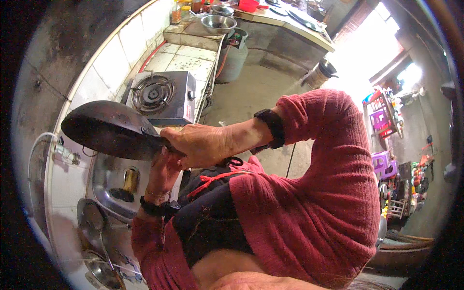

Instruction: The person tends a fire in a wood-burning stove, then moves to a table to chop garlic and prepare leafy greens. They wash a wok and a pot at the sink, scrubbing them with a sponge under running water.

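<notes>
A dark metal wok (108,132) is tilted on its side over the sink, with its hollow partly in view. My right hand (199,143) is closed around the handle. Just below it, my left hand (163,172) holds the wok where the handle meets the rim; some of its fingers are hidden. Both wrists wear black bands. Under the wok lies a stainless steel sink (108,195) with a yellowish object (131,179) in its basin. Beyond the wok stands a single-burner gas stove (163,96), its burner uncovered.
A wall tap (67,156) juts out beside the sink. A wok or pan (90,221), a ladle (104,246) and a metal bowl (99,268) lie beyond the sink's near end. A gas cylinder (232,61) stands by the counter, below a metal basin (218,23). A bucket (320,72) is farther off.
</notes>
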`<state>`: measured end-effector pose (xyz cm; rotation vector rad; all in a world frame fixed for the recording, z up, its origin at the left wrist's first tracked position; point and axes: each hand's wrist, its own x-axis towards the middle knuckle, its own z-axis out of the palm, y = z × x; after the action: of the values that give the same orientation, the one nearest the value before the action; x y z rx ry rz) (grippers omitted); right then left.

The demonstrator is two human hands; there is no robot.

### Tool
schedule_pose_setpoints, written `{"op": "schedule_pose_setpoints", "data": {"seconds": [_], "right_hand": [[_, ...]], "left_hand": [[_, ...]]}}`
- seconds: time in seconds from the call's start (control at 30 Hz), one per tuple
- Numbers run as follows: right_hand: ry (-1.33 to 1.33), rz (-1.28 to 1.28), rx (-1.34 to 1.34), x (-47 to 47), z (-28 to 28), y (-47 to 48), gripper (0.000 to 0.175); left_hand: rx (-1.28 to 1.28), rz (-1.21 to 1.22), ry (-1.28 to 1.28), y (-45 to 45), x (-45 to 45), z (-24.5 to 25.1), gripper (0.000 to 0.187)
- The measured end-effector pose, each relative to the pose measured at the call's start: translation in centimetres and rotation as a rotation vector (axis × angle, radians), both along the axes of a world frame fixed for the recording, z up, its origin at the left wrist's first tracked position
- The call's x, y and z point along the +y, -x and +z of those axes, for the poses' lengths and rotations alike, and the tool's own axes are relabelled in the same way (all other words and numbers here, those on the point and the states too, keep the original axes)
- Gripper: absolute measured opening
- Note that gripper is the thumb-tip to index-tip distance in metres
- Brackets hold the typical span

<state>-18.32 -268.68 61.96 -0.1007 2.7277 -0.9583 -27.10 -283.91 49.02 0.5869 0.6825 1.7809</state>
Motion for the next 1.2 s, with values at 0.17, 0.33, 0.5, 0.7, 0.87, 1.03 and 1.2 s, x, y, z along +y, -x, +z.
{"op": "schedule_pose_setpoints", "data": {"seconds": [0.17, 0.33, 0.5, 0.7, 0.87, 1.03, 1.2], "right_hand": [[-0.01, 0.024, 0.109, 0.3, -0.7, 0.5, 0.059], [-0.072, 0.023, 0.05, 1.5, -1.1, 0.6, 0.055], [0.022, 0.073, 0.077, 2.5, -1.4, 0.9, 0.048], [-0.078, 0.05, 0.027, 4.3, -1.8, 1.7, 0.051], [0.01, 0.09, 0.041, 7.4, -2.5, 2.6, 0.052], [0.323, 0.043, 0.051, 13.2, -3.8, 1.9, 0.059], [0.78, -0.079, -0.26, 19.9, -5.4, 1.8, 0.065]], "left_hand": [[0.108, 0.085, -0.006, -0.5, 0.3, -0.1, 0.047], [0.005, 0.031, -0.079, -0.4, 1.2, -0.1, 0.066], [0.128, 0.134, -0.051, -0.7, 1.2, 0.6, 0.046], [0.178, 0.209, -0.04, -1.0, 3.2, 1.1, 0.043], [-0.042, 0.178, 0.118, 0.3, 5.8, 0.4, 0.045], [0.056, 0.146, 0.375, 1.7, 9.6, -0.6, 0.037], [0.112, 0.142, 0.435, 2.8, 15.5, -0.2, 0.031]]}}
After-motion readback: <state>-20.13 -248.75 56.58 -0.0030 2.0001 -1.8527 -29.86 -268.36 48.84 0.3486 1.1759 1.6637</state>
